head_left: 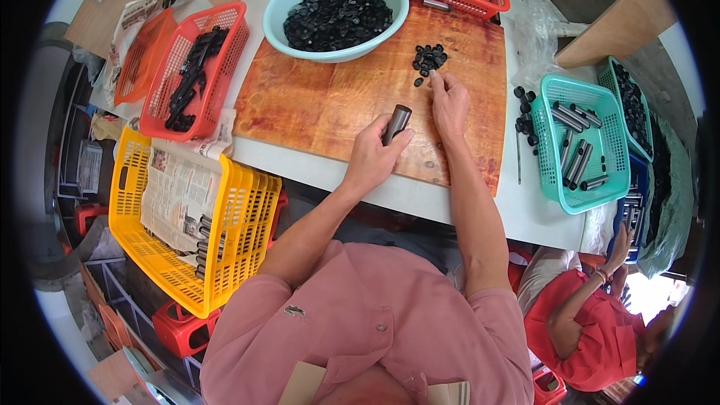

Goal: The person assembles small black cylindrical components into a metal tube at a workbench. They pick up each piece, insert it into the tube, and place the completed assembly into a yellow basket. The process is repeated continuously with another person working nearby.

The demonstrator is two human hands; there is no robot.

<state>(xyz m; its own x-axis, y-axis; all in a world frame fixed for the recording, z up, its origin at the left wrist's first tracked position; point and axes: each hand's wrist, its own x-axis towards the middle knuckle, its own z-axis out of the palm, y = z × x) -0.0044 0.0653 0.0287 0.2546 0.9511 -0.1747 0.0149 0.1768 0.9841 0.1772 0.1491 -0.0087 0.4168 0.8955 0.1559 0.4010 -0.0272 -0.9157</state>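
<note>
My left hand (373,151) is closed around a short dark metal tube (397,124), which stands tilted with its top end above the fingers. Over the board my right hand (451,107) reaches forward, its index finger stretched to the near edge of a small pile of black caps (429,57). Its other fingers are partly bent, and I see no cap held in it. Beyond the pile sits a pale green basin (271,26) full of more such black pieces. Both hands are over a stained wooden board (315,109) on the white table.
Left: red baskets, one (237,37) holding black parts, and a yellow crate (120,202) with newspaper and tubes. Far side: a red basket (491,9) of tubes. Right: a green basket (551,142) with tubes, loose caps (525,116) beside it, and a co-worker in red (592,330).
</note>
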